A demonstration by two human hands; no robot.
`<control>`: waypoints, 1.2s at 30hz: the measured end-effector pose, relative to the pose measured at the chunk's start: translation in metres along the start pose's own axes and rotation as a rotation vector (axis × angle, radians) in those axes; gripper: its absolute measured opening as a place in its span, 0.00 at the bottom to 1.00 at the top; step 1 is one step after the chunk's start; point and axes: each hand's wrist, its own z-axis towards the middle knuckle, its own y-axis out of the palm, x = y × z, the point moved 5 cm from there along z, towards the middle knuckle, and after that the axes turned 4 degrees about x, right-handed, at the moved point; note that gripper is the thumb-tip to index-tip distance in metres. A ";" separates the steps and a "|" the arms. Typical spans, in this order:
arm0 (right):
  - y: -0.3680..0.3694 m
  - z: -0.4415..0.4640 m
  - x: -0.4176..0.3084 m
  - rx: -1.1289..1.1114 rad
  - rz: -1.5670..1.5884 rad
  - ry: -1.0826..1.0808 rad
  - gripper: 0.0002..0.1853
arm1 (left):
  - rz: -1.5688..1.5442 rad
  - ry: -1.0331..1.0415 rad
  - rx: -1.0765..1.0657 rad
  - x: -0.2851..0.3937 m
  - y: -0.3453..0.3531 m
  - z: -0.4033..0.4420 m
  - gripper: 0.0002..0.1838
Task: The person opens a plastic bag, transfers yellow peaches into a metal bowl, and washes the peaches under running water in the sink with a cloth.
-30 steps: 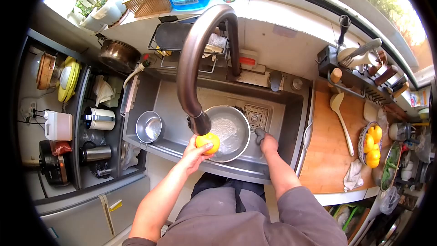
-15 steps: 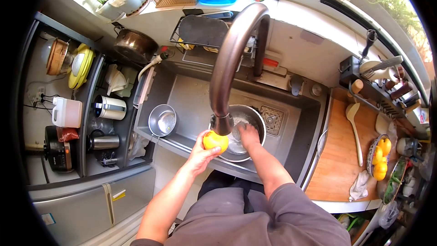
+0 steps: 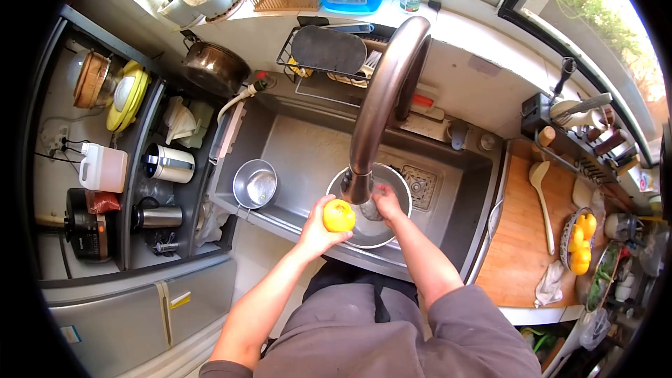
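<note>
My left hand (image 3: 316, 231) is closed round a yellow-orange fruit (image 3: 339, 216), which looks like an orange, just left of the spout and at the near rim of a round metal pot (image 3: 364, 243). The pot stands in the sink under the faucet (image 3: 378, 105). Over the pot, beside the faucet's outlet, my right hand (image 3: 386, 201) has its fingers loosely apart at the whitish water. The spout and the water hide part of its fingertips.
In the left part of the sink (image 3: 280, 133) sits a small metal pan (image 3: 255, 183). A wooden board (image 3: 514, 238) on the right carries a long spoon (image 3: 542, 203), a cloth (image 3: 551, 287) and a basket of yellow-orange fruit (image 3: 579, 241). Behind the sink stands a drying rack (image 3: 297, 70).
My right hand has risen from inside the pot to beside the faucet's outlet. My left hand has turned the fruit, which now faces up clear of the spout. The view has shifted slightly.
</note>
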 end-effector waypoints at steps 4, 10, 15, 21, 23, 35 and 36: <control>-0.025 -0.086 -0.102 -0.039 0.637 -0.300 0.13 | 0.091 0.022 0.082 0.003 0.003 0.007 0.53; -0.001 -0.146 -0.131 0.009 0.013 -0.628 0.19 | 0.163 0.276 -0.022 0.039 0.019 0.012 0.45; -0.013 -0.125 -0.132 0.059 0.363 -0.226 0.17 | 0.273 0.284 0.013 0.066 0.019 -0.001 0.42; -0.031 -0.104 -0.125 0.012 0.439 -0.125 0.17 | 0.305 0.327 -0.075 0.085 0.029 -0.016 0.44; -0.031 -0.122 -0.121 -0.047 0.485 -0.118 0.17 | 0.332 0.287 -0.062 0.080 0.026 -0.015 0.44; -0.032 -0.119 -0.135 0.092 0.260 -0.317 0.16 | 0.225 0.375 0.024 0.077 0.022 -0.018 0.43; -0.033 -0.122 -0.133 0.067 0.269 -0.286 0.17 | 0.258 0.380 0.045 0.080 0.022 -0.018 0.42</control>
